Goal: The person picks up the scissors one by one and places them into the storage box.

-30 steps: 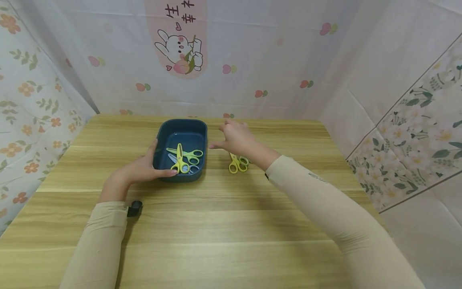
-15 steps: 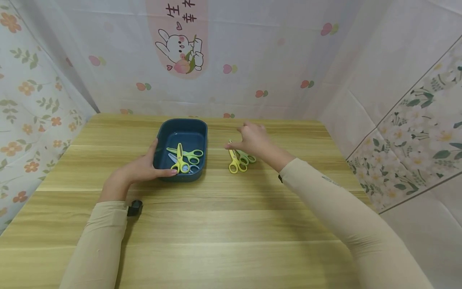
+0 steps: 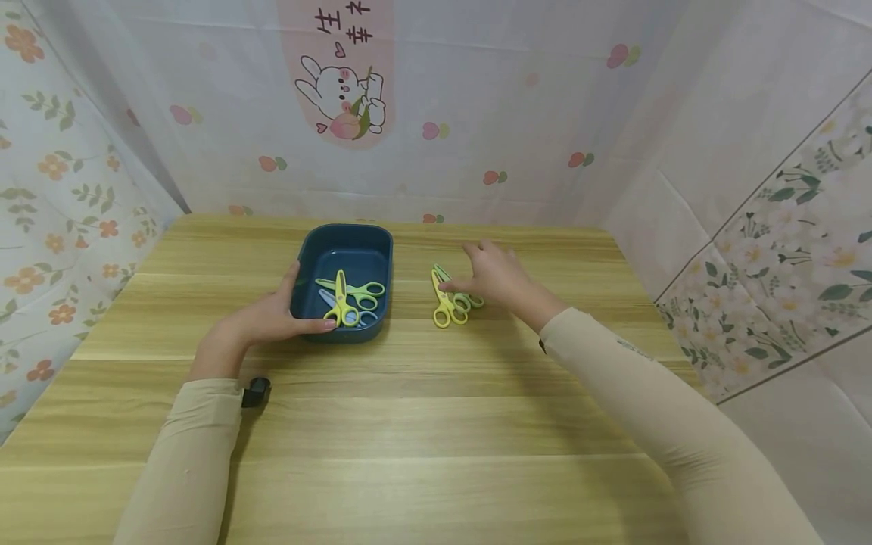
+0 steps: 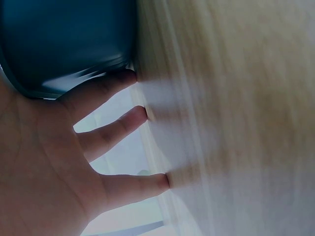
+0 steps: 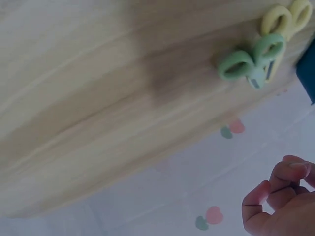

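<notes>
A dark blue box (image 3: 344,236) stands on the table. Inside its near half lie a yellow pair of scissors (image 3: 341,295), a green pair (image 3: 366,290) and a blue pair (image 3: 328,298), overlapping. My left hand (image 3: 262,318) rests against the box's near left corner, thumb at the front rim. In the left wrist view, its straight, spread fingers (image 4: 110,132) touch the table beside the box. My right hand (image 3: 500,276) hovers, holding nothing, by two more scissors on the table: a yellow pair (image 3: 439,295) and a green pair (image 5: 256,61), partly hidden by the hand in the head view.
The wood-grain table (image 3: 381,446) spreads out in front and to both sides. A white curtain (image 3: 477,98) with a rabbit print hangs behind its back edge. Floral sheets (image 3: 811,250) line the left and right sides.
My right hand has moved rightward, away from the box, and slightly nearer, uncovering more of the scissors on the table. My left hand and the box have stayed put.
</notes>
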### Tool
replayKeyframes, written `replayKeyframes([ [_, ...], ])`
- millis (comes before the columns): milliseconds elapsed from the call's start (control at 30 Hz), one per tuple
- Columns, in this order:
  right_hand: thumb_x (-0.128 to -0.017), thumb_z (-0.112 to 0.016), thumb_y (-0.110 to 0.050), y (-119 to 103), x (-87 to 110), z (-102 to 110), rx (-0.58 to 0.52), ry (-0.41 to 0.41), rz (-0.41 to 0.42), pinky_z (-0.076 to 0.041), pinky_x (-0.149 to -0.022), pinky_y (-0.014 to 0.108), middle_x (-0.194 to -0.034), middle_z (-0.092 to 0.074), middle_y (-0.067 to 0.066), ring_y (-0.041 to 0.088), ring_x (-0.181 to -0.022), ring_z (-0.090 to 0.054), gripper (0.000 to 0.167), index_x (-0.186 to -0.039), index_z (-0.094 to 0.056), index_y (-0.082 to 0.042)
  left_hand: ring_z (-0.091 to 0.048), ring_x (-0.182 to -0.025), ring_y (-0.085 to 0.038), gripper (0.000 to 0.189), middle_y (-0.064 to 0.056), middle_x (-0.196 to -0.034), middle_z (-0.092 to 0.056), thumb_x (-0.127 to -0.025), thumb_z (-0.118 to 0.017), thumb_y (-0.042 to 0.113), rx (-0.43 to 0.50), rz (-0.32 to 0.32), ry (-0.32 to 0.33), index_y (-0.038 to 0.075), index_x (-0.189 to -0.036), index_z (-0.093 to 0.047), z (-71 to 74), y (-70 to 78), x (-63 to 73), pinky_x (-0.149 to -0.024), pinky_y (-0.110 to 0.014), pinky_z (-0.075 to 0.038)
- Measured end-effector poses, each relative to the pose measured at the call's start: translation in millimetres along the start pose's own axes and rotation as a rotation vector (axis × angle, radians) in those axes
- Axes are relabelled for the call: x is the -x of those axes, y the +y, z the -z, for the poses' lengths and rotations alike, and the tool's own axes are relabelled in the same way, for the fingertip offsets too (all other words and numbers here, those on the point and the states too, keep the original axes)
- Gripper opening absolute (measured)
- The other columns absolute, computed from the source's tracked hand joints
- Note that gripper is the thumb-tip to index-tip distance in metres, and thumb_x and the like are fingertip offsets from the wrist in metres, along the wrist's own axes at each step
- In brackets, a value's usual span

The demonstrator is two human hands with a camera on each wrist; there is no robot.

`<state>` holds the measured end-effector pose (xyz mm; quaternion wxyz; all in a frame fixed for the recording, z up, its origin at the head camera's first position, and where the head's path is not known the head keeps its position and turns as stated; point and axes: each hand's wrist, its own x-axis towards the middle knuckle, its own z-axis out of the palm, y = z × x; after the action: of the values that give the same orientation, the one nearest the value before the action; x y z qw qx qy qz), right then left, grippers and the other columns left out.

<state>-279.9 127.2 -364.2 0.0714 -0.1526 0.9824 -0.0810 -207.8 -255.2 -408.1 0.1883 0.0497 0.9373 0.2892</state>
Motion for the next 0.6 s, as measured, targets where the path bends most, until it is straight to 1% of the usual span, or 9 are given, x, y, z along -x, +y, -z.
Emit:
replayKeyframes([
  [100,-0.091,-0.071,-0.071,5,1.9,-6,-0.035,-0.017,-0.006,-0.032,-0.126,0.066,-0.167,-0.041,0.023,0.044,-0.153,-0.043,0.107,-0.168,-0.03,-0.011,-0.028,-0.153,-0.062,0.143,-0.041,-0.171,-0.012,-0.085,-0.073,0.076,0.007,0.001,0.001,0.011,-0.167,0.026,-0.3,0.4,0.5,-0.123,-0.074,-0.032],
  [167,-0.09,-0.072,-0.071,9,3.3,-11,-0.089,-0.043,-0.02,-0.035,-0.125,0.065,-0.168,-0.038,0.025,0.045,-0.152,-0.044,0.109,-0.17,-0.026,-0.013,-0.028,-0.153,-0.062,0.143,-0.042,-0.171,-0.012,-0.086,-0.072,0.075,0.007,-0.001,0.002,0.011,-0.167,0.025,-0.2,0.4,0.8,-0.123,-0.074,-0.032],
  [233,-0.091,-0.073,-0.069,13,4.7,-16,-0.153,-0.083,-0.037,-0.037,-0.124,0.064,-0.17,-0.033,0.027,0.046,-0.151,-0.045,0.11,-0.17,-0.021,-0.013,-0.027,-0.154,-0.062,0.143,-0.041,-0.171,-0.012,-0.086,-0.072,0.075,0.006,-0.002,0.003,0.011,-0.167,0.025,-0.2,0.8,1.2,-0.123,-0.073,-0.031],
  [333,-0.093,-0.073,-0.066,20,7.4,-22,-0.236,-0.138,-0.062,-0.039,-0.123,0.063,-0.169,-0.029,0.03,0.047,-0.15,-0.045,0.109,-0.17,-0.018,-0.011,-0.027,-0.154,-0.062,0.143,-0.042,-0.171,-0.013,-0.086,-0.072,0.075,0.001,-0.005,0.005,0.01,-0.167,0.026,-0.3,0.3,0.7,-0.123,-0.073,-0.032],
  [433,-0.094,-0.073,-0.064,25,9.8,-27,-0.27,-0.165,-0.07,-0.04,-0.123,0.063,-0.167,-0.029,0.03,0.047,-0.148,-0.047,0.106,-0.168,-0.019,-0.01,-0.027,-0.154,-0.062,0.143,-0.042,-0.171,-0.013,-0.085,-0.073,0.075,0.001,-0.004,0.003,0.011,-0.166,0.026,-0.5,-0.2,0.2,-0.123,-0.073,-0.032],
  [600,-0.094,-0.073,-0.064,29,11.8,-31,-0.277,-0.18,-0.072,-0.04,-0.122,0.063,-0.164,-0.031,0.031,0.047,-0.147,-0.047,0.106,-0.167,-0.02,-0.01,-0.027,-0.154,-0.062,0.143,-0.042,-0.17,-0.013,-0.085,-0.073,0.075,0.005,-0.003,-0.001,0.011,-0.166,0.026,-0.5,-0.4,0.1,-0.123,-0.074,-0.032],
])
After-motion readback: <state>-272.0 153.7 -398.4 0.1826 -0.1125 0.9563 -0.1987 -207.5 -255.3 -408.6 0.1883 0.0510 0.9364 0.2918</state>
